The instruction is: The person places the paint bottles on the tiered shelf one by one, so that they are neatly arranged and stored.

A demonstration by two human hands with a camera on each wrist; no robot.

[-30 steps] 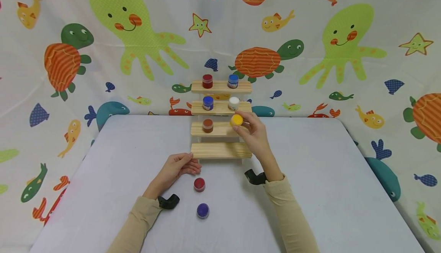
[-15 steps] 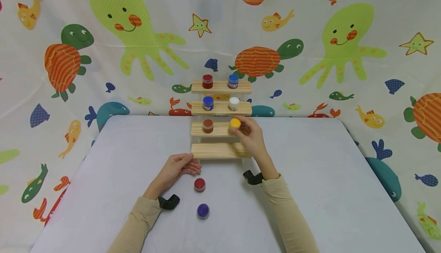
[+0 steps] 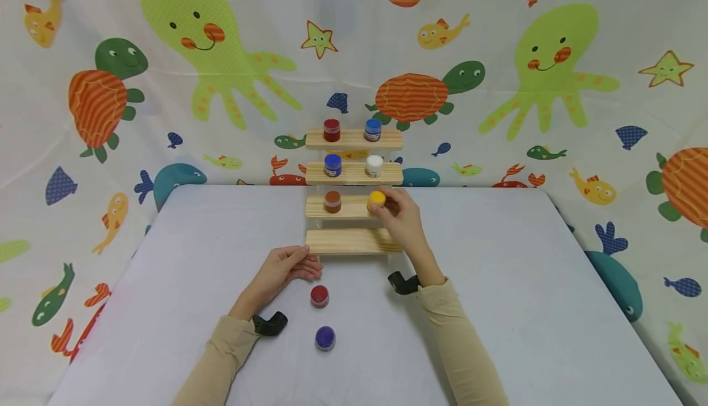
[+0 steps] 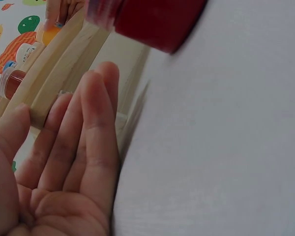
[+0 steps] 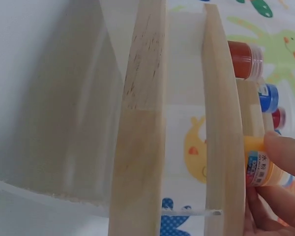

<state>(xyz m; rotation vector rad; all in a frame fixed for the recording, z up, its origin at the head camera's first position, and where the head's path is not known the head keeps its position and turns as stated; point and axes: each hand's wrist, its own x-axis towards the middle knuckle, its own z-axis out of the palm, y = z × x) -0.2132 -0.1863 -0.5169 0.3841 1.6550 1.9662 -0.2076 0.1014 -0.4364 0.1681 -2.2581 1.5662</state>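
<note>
In the head view my right hand (image 3: 402, 215) pinches a yellow paint jar (image 3: 377, 200) by its sides. The jar sits at the right of the third step down of a tiered wooden rack (image 3: 354, 241); the right wrist view shows its printed label (image 5: 258, 164). At the rack's lower left corner is my left hand (image 3: 284, 268). In the left wrist view its thumb (image 4: 14, 125) lies against the end of the bottom plank, and the fingers reach beneath it. A red paint jar (image 3: 319, 296) stands on the table close to those fingers, with a purple paint jar (image 3: 325, 338) nearer the front.
Above, the rack bears a brown jar (image 3: 332, 202), a dark blue jar (image 3: 332, 165), a white jar (image 3: 373, 166), a dark red jar (image 3: 332, 130) and a light blue jar (image 3: 373, 130). A cloth printed with sea animals (image 3: 412, 97) hangs behind the white table (image 3: 498, 283).
My right hand has lowered the yellow paint jar slightly down and left onto the third step. My left hand stays at the rack's corner.
</note>
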